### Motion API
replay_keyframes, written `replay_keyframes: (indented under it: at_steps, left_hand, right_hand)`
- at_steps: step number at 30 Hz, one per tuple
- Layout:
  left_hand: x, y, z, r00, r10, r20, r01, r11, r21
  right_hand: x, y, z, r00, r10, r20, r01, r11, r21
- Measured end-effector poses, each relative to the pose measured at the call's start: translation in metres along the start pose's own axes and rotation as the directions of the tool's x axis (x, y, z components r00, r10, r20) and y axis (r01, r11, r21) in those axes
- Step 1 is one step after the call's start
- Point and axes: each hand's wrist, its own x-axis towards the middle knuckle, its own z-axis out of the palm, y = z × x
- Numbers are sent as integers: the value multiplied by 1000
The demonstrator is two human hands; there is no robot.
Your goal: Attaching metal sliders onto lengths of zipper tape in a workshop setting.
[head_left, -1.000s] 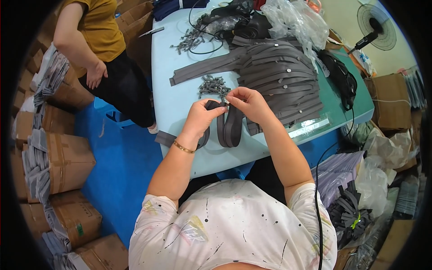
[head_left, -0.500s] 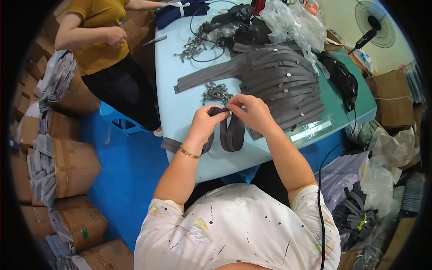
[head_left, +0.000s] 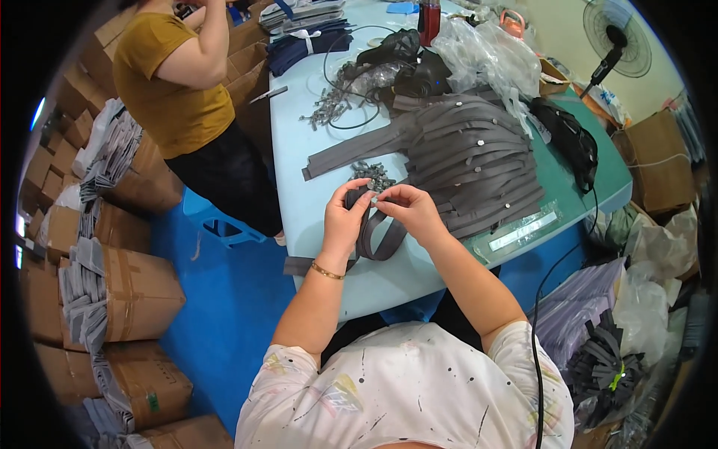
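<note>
My left hand (head_left: 345,227) is closed around a dark grey strip of tape (head_left: 390,244), much like zipper tape, which hangs in a loop below my fingers. One flat end lies at the table's near left edge. Thumb and fingertips of my right hand (head_left: 416,215) pinch together beside the left thumb; a tiny pale bit shows there, too small to name. Just beyond my hands sits a heap of small metallic pieces (head_left: 376,175), perhaps zipper sliders. To its right spreads a large stack of grey strips (head_left: 475,153) with small pale spots.
The pale table (head_left: 329,292) also bears another metal heap (head_left: 329,108), clear plastic bags (head_left: 490,60), a black bag (head_left: 566,138) and folded navy cloth (head_left: 308,49). A person in a mustard shirt (head_left: 172,82) stands left. Cartons (head_left: 142,292) line the floor; a fan (head_left: 617,37) stands far right.
My head view has shifted slightly, so the table sits lower. My right fingers have moved close against the left thumb at the strip. The other person has raised an arm toward the head.
</note>
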Motion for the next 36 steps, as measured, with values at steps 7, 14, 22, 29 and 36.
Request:
replay_keyframes:
  at_steps: [7,14,22,29,36]
  left_hand:
    - [9,-2,-3,997,-47,-69,37,989,-140]
    - [5,0,-6,996,-87,-16,84,989,-123]
    - [3,4,-6,995,-64,74,53,989,135]
    - [5,9,-9,986,-63,154,16,958,287]
    - [5,9,-12,992,-70,104,43,969,245]
  right_hand:
    - [13,6,5,951,-161,-262,160,987,-23]
    - [14,-2,6,982,-147,-122,125,977,-170]
    - [16,-23,-10,991,133,-22,-134,964,-228]
    - [24,-32,-18,950,305,72,-268,908,-323]
    - [34,-7,-19,966,163,199,-158,987,-42]
